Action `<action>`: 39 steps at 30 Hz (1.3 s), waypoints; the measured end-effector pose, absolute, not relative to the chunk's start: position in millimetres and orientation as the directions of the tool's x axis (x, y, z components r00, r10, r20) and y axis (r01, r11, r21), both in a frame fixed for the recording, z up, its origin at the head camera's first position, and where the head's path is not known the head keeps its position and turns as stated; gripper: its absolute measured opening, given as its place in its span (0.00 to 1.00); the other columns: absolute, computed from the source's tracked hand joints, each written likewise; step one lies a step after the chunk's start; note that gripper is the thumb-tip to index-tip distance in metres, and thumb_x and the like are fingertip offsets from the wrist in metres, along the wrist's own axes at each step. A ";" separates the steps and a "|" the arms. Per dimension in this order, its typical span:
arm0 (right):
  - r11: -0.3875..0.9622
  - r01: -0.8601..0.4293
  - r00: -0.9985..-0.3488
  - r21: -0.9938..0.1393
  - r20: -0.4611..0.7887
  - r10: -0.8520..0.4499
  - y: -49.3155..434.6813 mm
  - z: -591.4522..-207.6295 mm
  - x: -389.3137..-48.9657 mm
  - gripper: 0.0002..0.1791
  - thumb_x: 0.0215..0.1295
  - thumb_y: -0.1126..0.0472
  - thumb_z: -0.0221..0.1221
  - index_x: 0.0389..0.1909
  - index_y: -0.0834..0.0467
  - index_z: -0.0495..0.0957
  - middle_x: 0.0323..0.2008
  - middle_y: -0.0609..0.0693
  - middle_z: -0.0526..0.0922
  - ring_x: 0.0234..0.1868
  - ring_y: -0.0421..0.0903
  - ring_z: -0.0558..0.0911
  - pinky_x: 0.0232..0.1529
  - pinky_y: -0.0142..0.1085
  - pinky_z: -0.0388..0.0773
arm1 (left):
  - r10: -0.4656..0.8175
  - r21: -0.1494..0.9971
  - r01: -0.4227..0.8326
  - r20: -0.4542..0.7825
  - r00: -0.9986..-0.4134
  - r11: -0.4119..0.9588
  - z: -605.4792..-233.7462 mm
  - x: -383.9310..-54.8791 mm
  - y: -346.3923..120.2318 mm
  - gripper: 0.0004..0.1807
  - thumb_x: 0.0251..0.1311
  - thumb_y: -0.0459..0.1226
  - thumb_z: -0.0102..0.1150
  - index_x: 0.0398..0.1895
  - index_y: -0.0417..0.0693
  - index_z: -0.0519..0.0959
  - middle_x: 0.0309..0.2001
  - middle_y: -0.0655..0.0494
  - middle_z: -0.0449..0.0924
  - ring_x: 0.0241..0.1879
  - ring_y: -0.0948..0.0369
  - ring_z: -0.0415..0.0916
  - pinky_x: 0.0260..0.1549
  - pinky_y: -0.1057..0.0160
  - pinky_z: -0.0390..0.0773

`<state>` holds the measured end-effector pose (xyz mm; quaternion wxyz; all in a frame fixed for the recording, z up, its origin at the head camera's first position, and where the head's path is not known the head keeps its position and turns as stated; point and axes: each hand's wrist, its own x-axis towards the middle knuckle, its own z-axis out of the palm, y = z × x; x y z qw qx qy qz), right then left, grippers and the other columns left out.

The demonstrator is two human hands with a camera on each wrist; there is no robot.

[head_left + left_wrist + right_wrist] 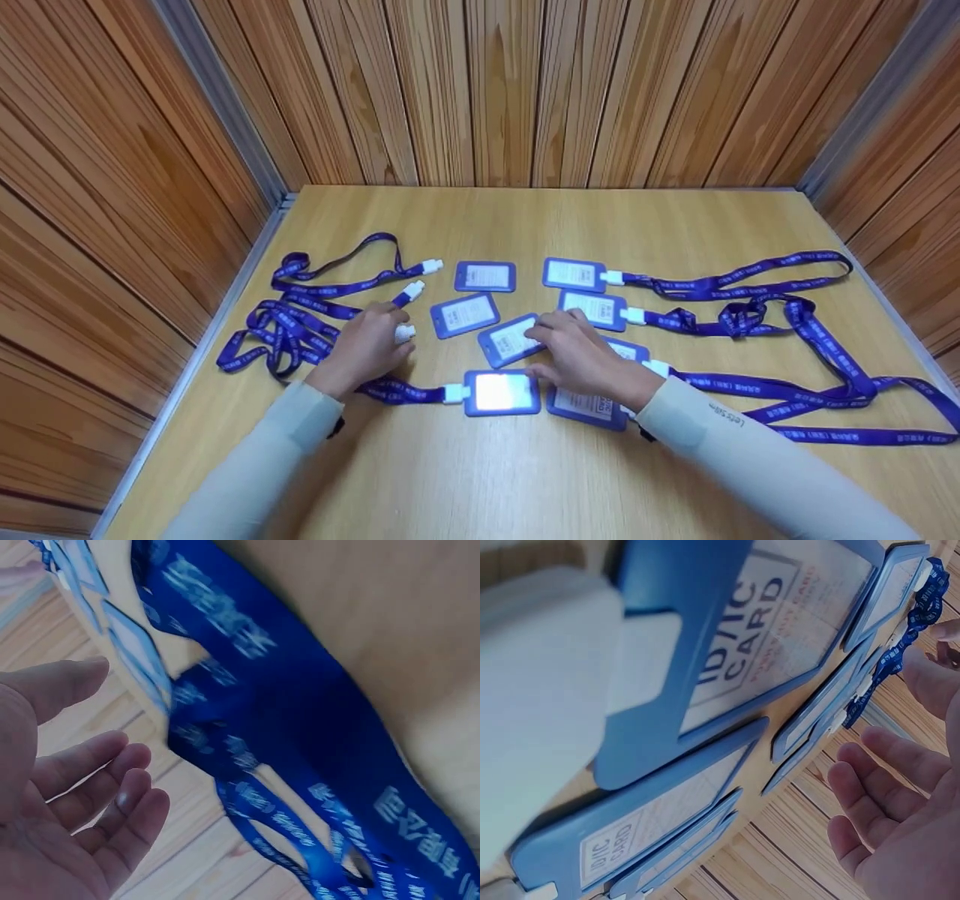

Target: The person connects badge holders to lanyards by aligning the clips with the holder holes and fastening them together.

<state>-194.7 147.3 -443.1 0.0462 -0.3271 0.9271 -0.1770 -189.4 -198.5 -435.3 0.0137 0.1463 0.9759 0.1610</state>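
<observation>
My left hand [367, 346] is low over the blue lanyards on the left, its fingers beside a white clip [406, 333]. In the left wrist view, thumb and fingers are apart and loosely bent, with nothing between them, next to a broad blue strap [300, 712]. My right hand [581, 356] reaches over the badge holders at the centre, fingertips at the right end of a tilted blue badge holder [506, 343]. From the right wrist, the fingers [874, 784] look relaxed and spread, holding nothing. The hand partly hides two badge holders under it.
Two loose badge holders [485, 277] [465, 315] lie farther back. A badge holder [502, 393] with a lanyard attached lies in front. On the right, several badge holders join long lanyards [750, 285]. Wood-panelled walls [510, 90] enclose the table [480, 480] behind and at both sides.
</observation>
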 end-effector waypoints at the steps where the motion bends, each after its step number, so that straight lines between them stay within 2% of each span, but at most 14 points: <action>1: 0.723 -0.591 -0.782 -0.357 0.032 -0.623 147.3 -443.2 -194.6 0.33 0.65 0.43 0.68 0.67 0.54 0.77 0.66 0.54 0.76 0.67 0.51 0.72 0.67 0.52 0.67 | 0.281 0.317 0.268 0.006 -0.960 0.910 -436.6 -191.7 -200.4 0.23 0.61 0.41 0.73 0.57 0.39 0.83 0.51 0.44 0.82 0.49 0.50 0.79 0.51 0.49 0.83; 5: 0.722 -0.595 -0.781 -0.355 0.041 -0.623 147.2 -443.4 -194.4 0.33 0.65 0.43 0.69 0.66 0.55 0.78 0.64 0.53 0.77 0.65 0.50 0.73 0.65 0.50 0.68 | 0.260 0.310 0.233 -0.047 -0.965 0.922 -442.2 -199.1 -205.5 0.22 0.61 0.39 0.72 0.56 0.38 0.83 0.49 0.44 0.82 0.46 0.51 0.78 0.51 0.48 0.83; 11: 0.714 -0.604 -0.775 -0.353 0.055 -0.629 146.8 -443.9 -195.2 0.33 0.64 0.43 0.69 0.65 0.57 0.79 0.63 0.55 0.79 0.66 0.52 0.74 0.67 0.51 0.66 | 0.276 0.236 0.260 -0.037 -0.960 0.936 -448.1 -206.9 -206.6 0.15 0.60 0.37 0.73 0.46 0.38 0.85 0.38 0.47 0.81 0.37 0.52 0.74 0.43 0.51 0.82; 16: 0.717 -0.600 -0.777 -0.355 0.045 -0.628 146.9 -443.3 -196.0 0.33 0.65 0.44 0.69 0.65 0.57 0.78 0.65 0.55 0.78 0.68 0.52 0.73 0.69 0.52 0.65 | 0.263 0.205 0.246 -0.061 -0.963 0.947 -451.8 -210.3 -206.1 0.12 0.59 0.37 0.73 0.42 0.39 0.85 0.35 0.49 0.80 0.36 0.52 0.74 0.42 0.51 0.80; 24: 0.720 -0.592 -0.781 -0.362 0.036 -0.624 145.9 -441.5 -199.7 0.33 0.65 0.44 0.70 0.66 0.57 0.78 0.67 0.56 0.76 0.70 0.54 0.71 0.70 0.54 0.62 | 0.280 0.196 0.271 -0.023 -0.960 0.942 -457.0 -212.1 -206.7 0.04 0.63 0.32 0.64 0.35 0.37 0.85 0.29 0.48 0.78 0.31 0.52 0.73 0.36 0.51 0.80; 28: 0.722 -0.589 -0.783 -0.362 0.034 -0.621 146.1 -441.2 -202.2 0.34 0.64 0.44 0.70 0.66 0.57 0.77 0.67 0.56 0.76 0.70 0.54 0.71 0.70 0.54 0.62 | 0.282 0.218 0.271 -0.021 -0.959 0.938 -457.1 -212.6 -207.3 0.04 0.64 0.32 0.64 0.33 0.39 0.86 0.28 0.50 0.78 0.30 0.54 0.73 0.36 0.52 0.80; 34: 0.721 -0.594 -0.779 -0.358 0.031 -0.626 147.1 -442.2 -206.2 0.35 0.64 0.45 0.70 0.67 0.58 0.77 0.67 0.56 0.75 0.69 0.53 0.70 0.71 0.55 0.59 | 0.282 0.277 0.260 -0.043 -0.958 0.925 -453.0 -210.6 -201.8 0.07 0.65 0.37 0.68 0.39 0.41 0.88 0.29 0.53 0.78 0.33 0.55 0.73 0.39 0.54 0.79; 39: 0.734 -0.584 -0.784 -0.346 0.006 -0.621 145.0 -439.7 -209.8 0.37 0.63 0.46 0.71 0.69 0.59 0.74 0.68 0.56 0.74 0.70 0.54 0.69 0.73 0.56 0.57 | 0.341 0.287 0.331 0.015 -0.940 0.899 -447.9 -205.1 -191.1 0.09 0.64 0.39 0.70 0.38 0.40 0.88 0.29 0.53 0.80 0.32 0.55 0.73 0.42 0.53 0.79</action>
